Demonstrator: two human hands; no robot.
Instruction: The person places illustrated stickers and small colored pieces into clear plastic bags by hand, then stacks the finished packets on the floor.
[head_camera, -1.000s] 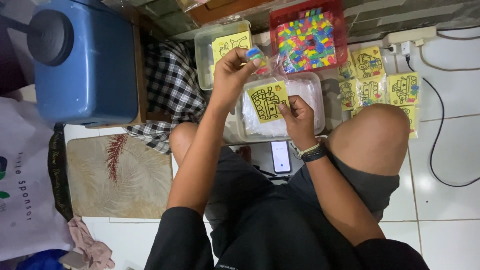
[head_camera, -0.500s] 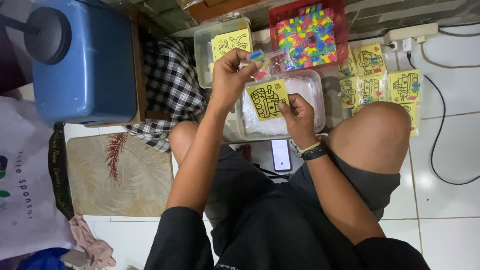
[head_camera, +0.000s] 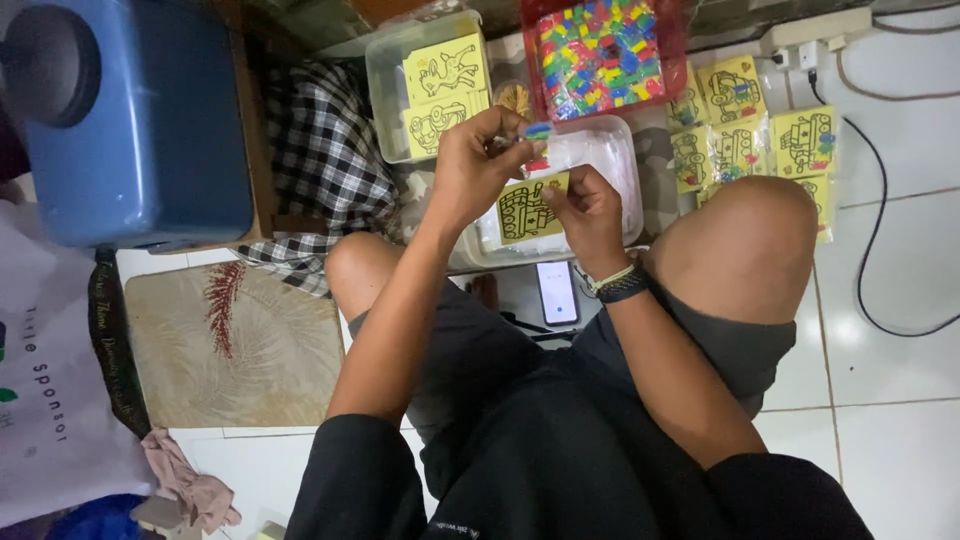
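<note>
My right hand (head_camera: 588, 210) pinches a small yellow picture card (head_camera: 527, 208) with a black line drawing, held over a clear plastic tub (head_camera: 610, 150). My left hand (head_camera: 478, 160) is closed on a small packet of coloured pieces (head_camera: 538, 131) at the card's upper edge. A thin clear bag seems to be around the card, but I cannot tell for sure. I sit on the floor with my knees spread on either side of the tub.
A red tray of coloured pieces (head_camera: 600, 45) stands behind the tub. A clear box with yellow cards (head_camera: 430, 80) is at its left, several bagged cards (head_camera: 760, 130) at its right. A phone (head_camera: 557, 293) lies between my legs. A blue container (head_camera: 130, 120) sits far left, a power strip and cable (head_camera: 880, 200) right.
My left hand has brought the small coloured packet down from above to the top of the yellow card. The right hand keeps hold of the card.
</note>
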